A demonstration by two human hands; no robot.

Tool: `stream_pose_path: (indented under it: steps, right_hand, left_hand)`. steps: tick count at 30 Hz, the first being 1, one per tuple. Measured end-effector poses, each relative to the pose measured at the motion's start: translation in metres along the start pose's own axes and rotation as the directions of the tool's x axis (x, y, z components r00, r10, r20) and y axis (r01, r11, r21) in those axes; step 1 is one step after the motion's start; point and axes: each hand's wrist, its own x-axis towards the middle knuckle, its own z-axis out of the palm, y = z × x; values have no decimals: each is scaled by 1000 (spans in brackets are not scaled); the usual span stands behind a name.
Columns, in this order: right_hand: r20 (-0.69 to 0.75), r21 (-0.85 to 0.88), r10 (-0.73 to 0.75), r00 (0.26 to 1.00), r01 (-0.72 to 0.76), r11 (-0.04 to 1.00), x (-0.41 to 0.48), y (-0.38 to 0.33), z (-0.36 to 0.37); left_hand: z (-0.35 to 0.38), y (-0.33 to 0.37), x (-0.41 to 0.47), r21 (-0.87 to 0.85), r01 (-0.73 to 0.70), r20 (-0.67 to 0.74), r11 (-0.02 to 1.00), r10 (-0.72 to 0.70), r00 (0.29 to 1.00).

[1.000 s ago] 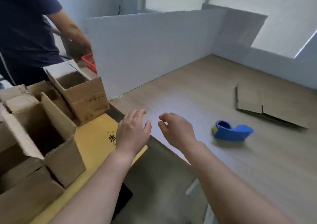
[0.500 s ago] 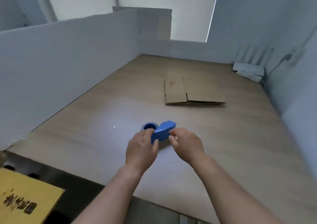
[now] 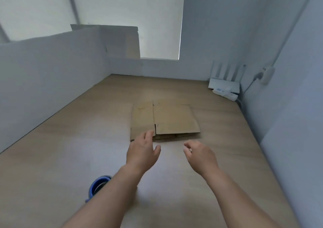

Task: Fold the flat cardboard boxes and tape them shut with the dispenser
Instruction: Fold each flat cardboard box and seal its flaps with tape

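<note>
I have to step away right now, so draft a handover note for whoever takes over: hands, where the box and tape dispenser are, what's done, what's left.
Left hand open, fingertips at the near left corner of the flat cardboard box; contact unclear. Right hand loosely curled, empty, just short of the box.
Blue tape dispenser lies on the table beside the left forearm, partly hidden.
Done: nothing folded or taped.
Left: fold the box, tape it shut.

The lone head view looks forward and down across the table (image 3: 61, 158) toward the far partition (image 3: 174, 67), apparently close.
</note>
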Motion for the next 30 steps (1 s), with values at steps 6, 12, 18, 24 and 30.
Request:
stream_pose_path:
  steps: [6, 12, 18, 24, 30]
  right_hand:
    - [43, -35, 120, 992, -119, 992, 69, 31, 13]
    - [159, -88, 242, 957, -231, 969, 132, 62, 34]
    - [247, -109, 391, 887, -376, 920, 178, 83, 58]
    - [160, -108, 401, 902, -388, 915, 173, 75, 78]
    - [25, 289, 463, 886, -450, 845, 131, 61, 80]
  left_hand:
    - [23, -11, 77, 54, 48, 91, 997, -53, 994]
    - [65, -53, 134, 174, 177, 169, 969, -206, 964]
    - [105, -81, 168, 283, 278, 250, 918, -351, 903]
    - [124, -88, 168, 244, 259, 215, 934, -313, 925]
    - [113, -91, 150, 264, 243, 191, 934, -297, 935]
